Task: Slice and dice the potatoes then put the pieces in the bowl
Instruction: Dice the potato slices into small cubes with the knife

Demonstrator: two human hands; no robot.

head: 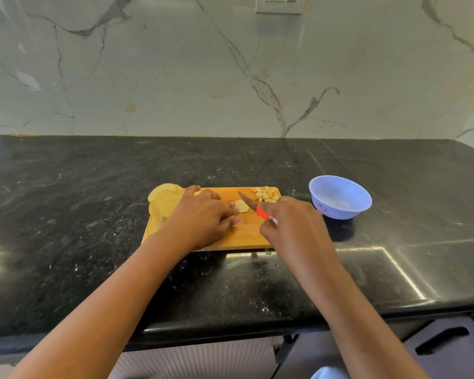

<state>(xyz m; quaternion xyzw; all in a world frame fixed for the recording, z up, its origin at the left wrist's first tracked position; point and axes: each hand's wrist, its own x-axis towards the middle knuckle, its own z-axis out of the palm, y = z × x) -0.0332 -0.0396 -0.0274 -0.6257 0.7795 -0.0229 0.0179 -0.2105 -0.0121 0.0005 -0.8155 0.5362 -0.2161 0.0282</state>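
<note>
On speckled black stone (pixel 93 187), a wooden board (pixel 246 236) bears round potato slices (pixel 164 201)

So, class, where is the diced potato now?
In the head view, the diced potato sits at the far right corner of the cutting board, beyond the knife, left of the blue bowl.

Black speckled stone table (pixel 93 242). A wooden cutting board (pixel 246 236) lies flat midway between the back and front edges. A light blue bowl (pixel 340 212) stands upright near the board's right side, not touching it.
</note>
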